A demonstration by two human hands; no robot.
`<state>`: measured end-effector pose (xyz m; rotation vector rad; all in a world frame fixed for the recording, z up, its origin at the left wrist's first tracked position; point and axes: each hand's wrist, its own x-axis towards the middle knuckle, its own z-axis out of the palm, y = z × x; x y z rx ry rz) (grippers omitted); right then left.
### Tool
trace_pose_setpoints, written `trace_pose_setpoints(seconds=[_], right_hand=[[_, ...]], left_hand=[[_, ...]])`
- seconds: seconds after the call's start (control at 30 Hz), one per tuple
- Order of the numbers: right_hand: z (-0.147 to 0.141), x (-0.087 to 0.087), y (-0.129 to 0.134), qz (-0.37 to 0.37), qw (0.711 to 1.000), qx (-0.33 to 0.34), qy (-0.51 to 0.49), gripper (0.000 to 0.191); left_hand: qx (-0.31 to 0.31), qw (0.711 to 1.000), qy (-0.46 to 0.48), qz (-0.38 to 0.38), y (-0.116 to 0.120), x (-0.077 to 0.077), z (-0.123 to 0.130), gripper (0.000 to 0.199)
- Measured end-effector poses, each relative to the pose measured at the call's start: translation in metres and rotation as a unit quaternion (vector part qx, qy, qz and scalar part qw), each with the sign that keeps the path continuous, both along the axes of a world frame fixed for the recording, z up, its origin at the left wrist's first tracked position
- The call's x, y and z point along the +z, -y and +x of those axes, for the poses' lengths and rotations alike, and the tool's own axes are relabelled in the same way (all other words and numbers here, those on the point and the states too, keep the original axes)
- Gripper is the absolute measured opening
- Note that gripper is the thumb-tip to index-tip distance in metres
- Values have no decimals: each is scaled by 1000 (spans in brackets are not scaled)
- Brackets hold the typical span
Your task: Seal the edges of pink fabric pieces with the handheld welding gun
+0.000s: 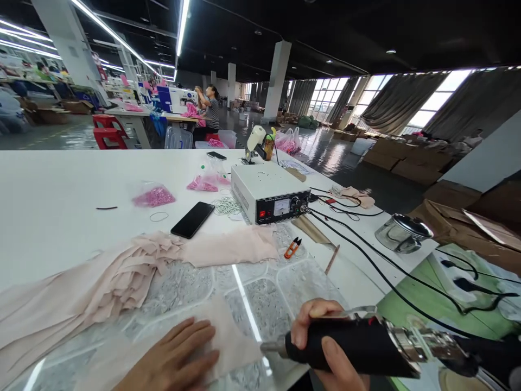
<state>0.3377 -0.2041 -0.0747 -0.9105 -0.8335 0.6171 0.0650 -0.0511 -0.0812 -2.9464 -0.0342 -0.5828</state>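
Observation:
My left hand (pixel 179 353) lies flat, fingers spread, on a piece of thin pale pink fabric (pixel 228 331) at the bottom centre. Wrapped round a black handheld tool (pixel 350 339) is my right hand (pixel 325 347). The tool's metal tip (pixel 272 346) points left, at the right edge of the fabric; whether it touches cannot be made out. Behind my left hand, a heap of layered pink fabric strips (pixel 130 271) reaches left, and a flat pink strip (pixel 232 245) adjoins it. A transparent patterned mat (pixel 179 282) lies underneath.
A white control box (pixel 268 187) stands behind the fabric, its black cables (pixel 366 250) running right. Around it are a phone (pixel 192 219), orange snips (pixel 292 248), bags of pink pieces (pixel 153 195) and a glass lidded pot (pixel 402 233). A person (pixel 209 108) sits at a far machine.

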Motion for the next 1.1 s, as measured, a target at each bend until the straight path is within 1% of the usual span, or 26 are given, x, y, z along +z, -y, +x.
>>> trace_pose_setpoints(seconds=[0.07,0.13,0.23,0.33,0.43,0.53,0.67,0.9,1.1], right_hand=[[5,6,12,4,1000,3,-10,23],[7,8,13,38,999,-15,-33,22],[10,2,-3,91,992,-47,-79,18],[11,-8,-22,117,982,-72,-132,17],[11,-15,-32,103,981,-58,-153,16],[8,-17,-35,88,981,-54,-166,17],[2,-16,-39,81,978,-54,-184,18],[-4,-12,-45,93,973,-56,-204,18],[-6,-12,-56,100,973,-53,-203,16]], left_hand=[[-32,999,-32,4,-6,6,8,43],[-20,1000,-20,1,-11,1,14,45],[4,999,-6,-31,-14,-15,18,48],[-9,997,-35,-66,-14,-22,18,51],[-6,995,-55,-87,-14,-19,18,47],[-14,992,-71,-101,-17,-14,21,45],[-22,990,-78,-118,-20,-10,24,44],[-37,988,-87,-118,-21,-5,24,41],[-44,988,-83,-121,-22,-5,26,39]])
